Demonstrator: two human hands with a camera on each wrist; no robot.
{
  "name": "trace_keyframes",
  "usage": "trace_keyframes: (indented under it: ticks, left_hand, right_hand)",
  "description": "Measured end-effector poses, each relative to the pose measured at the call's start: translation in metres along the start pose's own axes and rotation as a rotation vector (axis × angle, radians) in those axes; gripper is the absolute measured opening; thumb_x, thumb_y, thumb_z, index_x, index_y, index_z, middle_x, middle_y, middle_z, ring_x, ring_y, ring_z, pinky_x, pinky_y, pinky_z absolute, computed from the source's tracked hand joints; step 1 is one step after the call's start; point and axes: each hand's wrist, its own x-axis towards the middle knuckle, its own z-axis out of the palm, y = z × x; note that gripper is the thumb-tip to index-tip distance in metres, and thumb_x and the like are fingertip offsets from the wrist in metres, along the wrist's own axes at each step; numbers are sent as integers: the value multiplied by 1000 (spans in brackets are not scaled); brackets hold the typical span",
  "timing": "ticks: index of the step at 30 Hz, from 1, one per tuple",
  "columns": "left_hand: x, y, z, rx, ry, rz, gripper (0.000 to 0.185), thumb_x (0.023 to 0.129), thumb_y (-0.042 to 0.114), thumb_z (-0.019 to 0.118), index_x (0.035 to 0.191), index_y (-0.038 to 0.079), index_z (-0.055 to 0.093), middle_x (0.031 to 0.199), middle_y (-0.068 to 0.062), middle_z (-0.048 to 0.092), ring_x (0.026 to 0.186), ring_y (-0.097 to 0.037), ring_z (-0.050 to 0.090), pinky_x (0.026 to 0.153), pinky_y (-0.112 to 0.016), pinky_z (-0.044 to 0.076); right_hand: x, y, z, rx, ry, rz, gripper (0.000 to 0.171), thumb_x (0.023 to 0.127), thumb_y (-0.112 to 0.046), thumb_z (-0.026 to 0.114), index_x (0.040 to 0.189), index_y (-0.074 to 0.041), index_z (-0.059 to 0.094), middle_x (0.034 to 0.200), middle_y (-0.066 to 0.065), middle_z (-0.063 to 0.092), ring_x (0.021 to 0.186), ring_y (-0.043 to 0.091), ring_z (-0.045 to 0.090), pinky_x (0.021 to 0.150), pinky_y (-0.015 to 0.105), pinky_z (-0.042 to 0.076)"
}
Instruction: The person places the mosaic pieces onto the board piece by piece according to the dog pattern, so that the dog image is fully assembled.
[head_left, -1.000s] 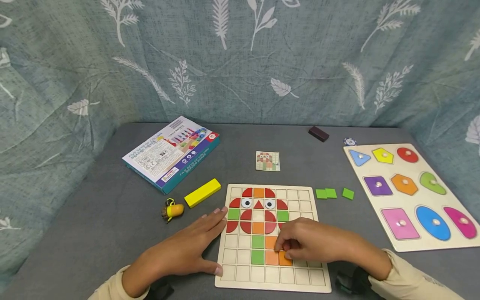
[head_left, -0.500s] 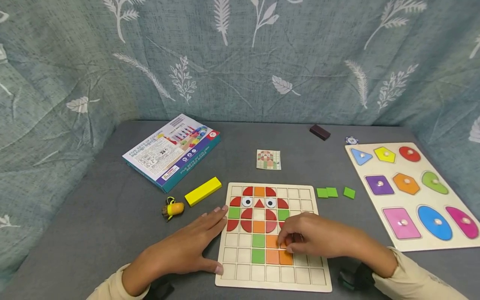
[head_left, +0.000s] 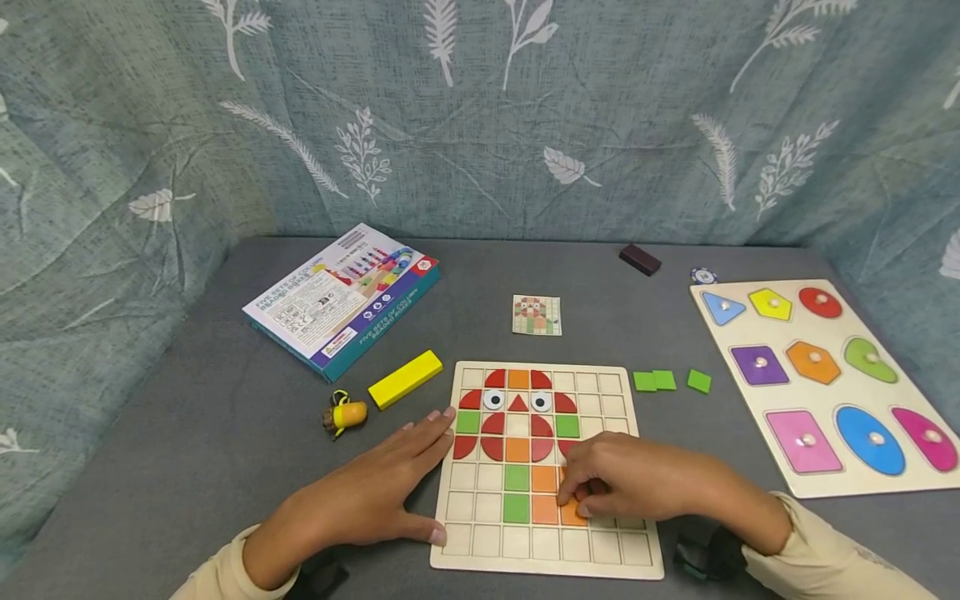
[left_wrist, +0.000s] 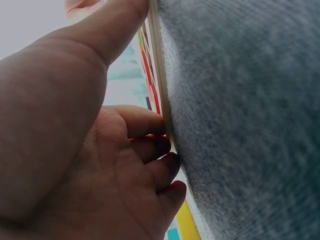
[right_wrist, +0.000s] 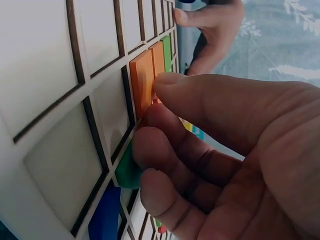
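A wooden grid board (head_left: 611, 550) lies on the grey table, partly filled with red, orange and green tiles that form a figure with two eyes. My right hand (head_left: 581, 496) rests on the board with curled fingers, and thumb and fingertips pinch an orange tile (head_left: 572, 514) in the lower rows. The right wrist view shows the thumb tip of that hand (right_wrist: 160, 100) on the edge of the orange tile (right_wrist: 141, 80). My left hand (head_left: 405, 475) lies flat on the table. Its straight fingers and thumb press against the board's left edge (left_wrist: 162, 100).
Two green tiles (head_left: 654, 381) and a third (head_left: 699, 381) lie right of the board. A pattern card (head_left: 537, 315) lies behind it. At the left are a blue box (head_left: 345, 300), a yellow block (head_left: 405, 379) and a small toy (head_left: 345, 414). A shape puzzle (head_left: 825, 383) fills the right.
My right hand's fingers moved up a little from the orange tile, then came back down onto it. The left hand has stayed against the board's edge.
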Motion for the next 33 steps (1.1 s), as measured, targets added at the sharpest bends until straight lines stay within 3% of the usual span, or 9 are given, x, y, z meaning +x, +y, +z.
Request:
trace_keyframes:
  ticks: [5, 12, 18, 28, 33]
  left_hand:
    - [-1, 1, -1, -7, -2, -7, 109, 74, 62, 73, 155, 10, 22, 163, 1, 4, 147, -19, 5, 117, -46, 13]
    - [-1, 1, -1, -11, -8, -4, 108, 75, 62, 72, 155, 9, 23, 163, 1, 4, 147, -18, 5, 117, -46, 14]
    - [-1, 1, 0, -8, -13, -6, 108, 75, 63, 72, 155, 10, 23, 163, 3, 2, 147, -18, 5, 117, -46, 13]
    - [0, 2, -2, 1, -13, -7, 108, 74, 62, 73, 155, 10, 24, 163, 2, 3, 147, -19, 4, 117, -46, 12]
    - [0, 2, -2, 0, -13, -6, 108, 74, 62, 73, 155, 10, 24, 163, 2, 3, 147, -19, 4, 117, -46, 12]
  right_hand:
    - [-1, 2, -4, 18, 53, -4, 19, 85, -2, 71, 100, -14, 74, 80, -17, 56, 73, 0, 51, 64, 17, 46]
    - [-9, 12, -27, 14, 119, 111, 17, 87, -6, 72, 104, -11, 74, 87, -12, 61, 72, 4, 51, 62, 22, 47]
    - [-14, 22, -36, -1, 163, 124, 17, 89, -6, 70, 105, -11, 74, 94, -7, 65, 73, 5, 52, 62, 23, 49]
    - [-24, 64, -49, -36, 420, 50, 21, 86, 5, 68, 106, -2, 72, 93, 0, 67, 78, 7, 56, 65, 27, 52]
    - [-32, 80, -56, -57, 467, 128, 22, 86, 3, 70, 107, -2, 72, 97, 3, 68, 84, 11, 60, 69, 30, 53]
